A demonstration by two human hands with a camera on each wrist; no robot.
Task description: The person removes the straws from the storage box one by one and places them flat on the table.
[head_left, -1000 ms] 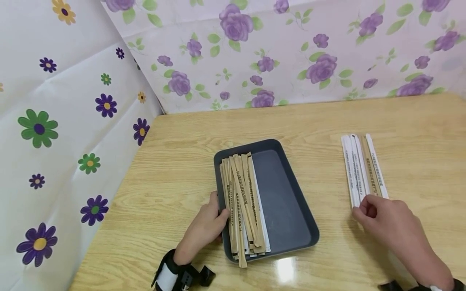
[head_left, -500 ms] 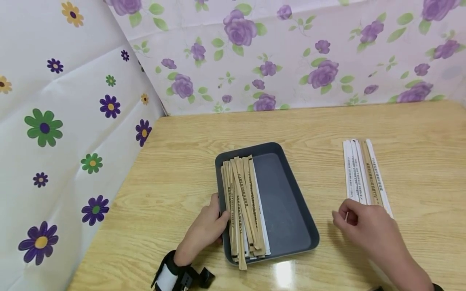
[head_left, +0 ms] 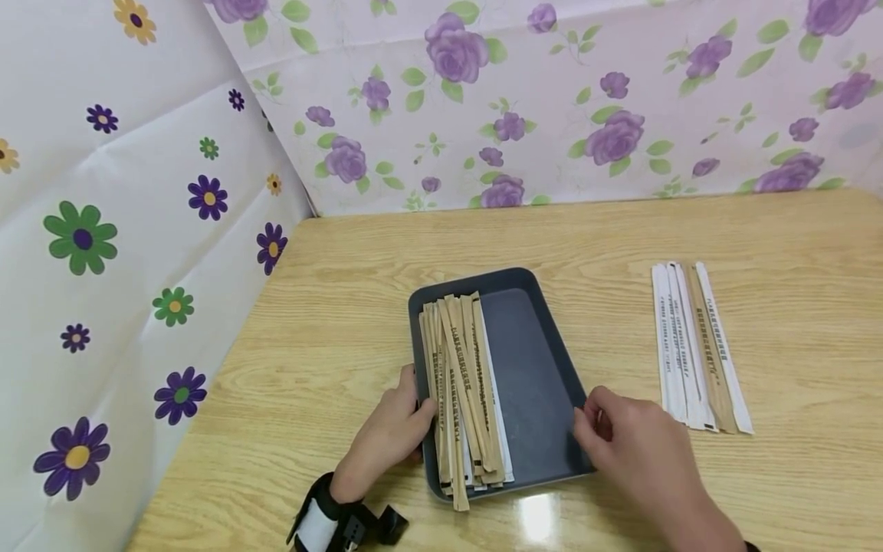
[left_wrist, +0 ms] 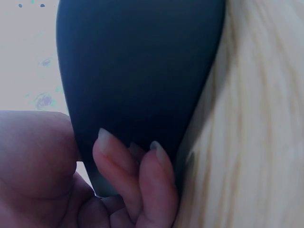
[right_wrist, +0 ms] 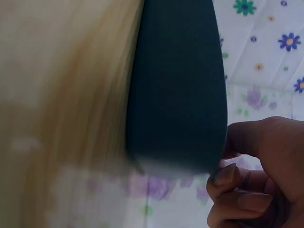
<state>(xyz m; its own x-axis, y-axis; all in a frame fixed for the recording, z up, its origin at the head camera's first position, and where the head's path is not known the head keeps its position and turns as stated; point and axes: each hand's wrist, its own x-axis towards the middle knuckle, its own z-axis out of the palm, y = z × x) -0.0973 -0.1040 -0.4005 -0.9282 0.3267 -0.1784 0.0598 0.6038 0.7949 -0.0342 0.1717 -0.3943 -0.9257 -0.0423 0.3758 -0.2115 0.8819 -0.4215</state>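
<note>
A dark grey tray (head_left: 545,383) lies on the table with a pile of brown and white paper-wrapped straws (head_left: 458,391) along its left side. My left hand (head_left: 386,433) grips the tray's left edge, thumb over the rim and fingers against the outer wall, which the left wrist view shows close up. At the opposite rim is my right hand (head_left: 638,445), its fingers loosely curled and no straw visible between them. The right wrist view shows these curled fingers (right_wrist: 223,175) right beside the tray's outer wall. To the right lies a row of wrapped straws (head_left: 697,353), mostly white with one brown.
The wood-grain table (head_left: 359,268) meets a cloth with purple roses (head_left: 455,50) at the back. A white cloth with flower prints (head_left: 138,253) hangs on the left. One brown straw end juts over the tray's near rim.
My right hand has moved left from the near ends of the straw row to the tray's right rim, uncovering the row. My left hand stays on the tray.
</note>
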